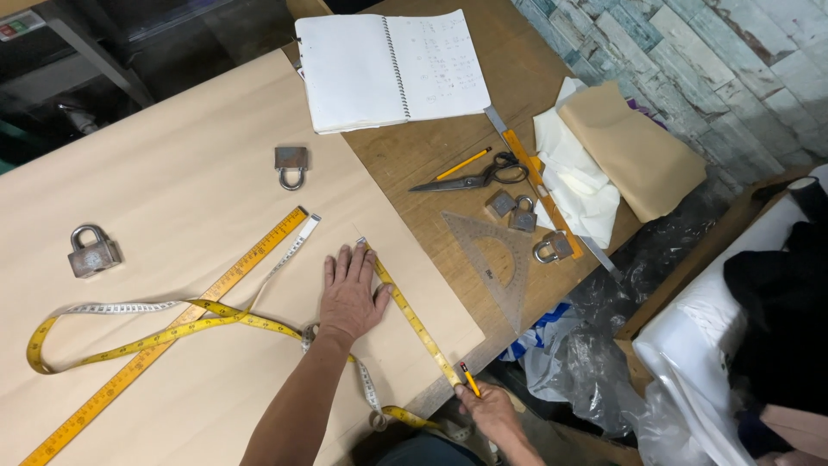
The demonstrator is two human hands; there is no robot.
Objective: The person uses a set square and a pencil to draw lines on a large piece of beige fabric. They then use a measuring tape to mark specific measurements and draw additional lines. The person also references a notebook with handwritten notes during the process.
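My left hand (pixel 349 293) lies flat, fingers spread, on a large sheet of tan paper (pixel 172 173), pressing down a yellow tape measure (pixel 414 321) that runs along the sheet's right edge. My right hand (pixel 493 410) is at the near end of that tape, at the table's edge, and grips a short yellow pencil (pixel 468 378) with its tip at the tape. The rest of the tape loops left across the paper (pixel 129 332).
A long yellow ruler (pixel 164 332) crosses the paper diagonally. Padlocks (pixel 93 252) (pixel 291 165) weigh the sheet down. On the wooden table lie an open spiral notebook (pixel 392 65), scissors (pixel 474 177), a pencil, a clear set square (pixel 496 259), more padlocks (pixel 522 216), folded paper (pixel 630 147).
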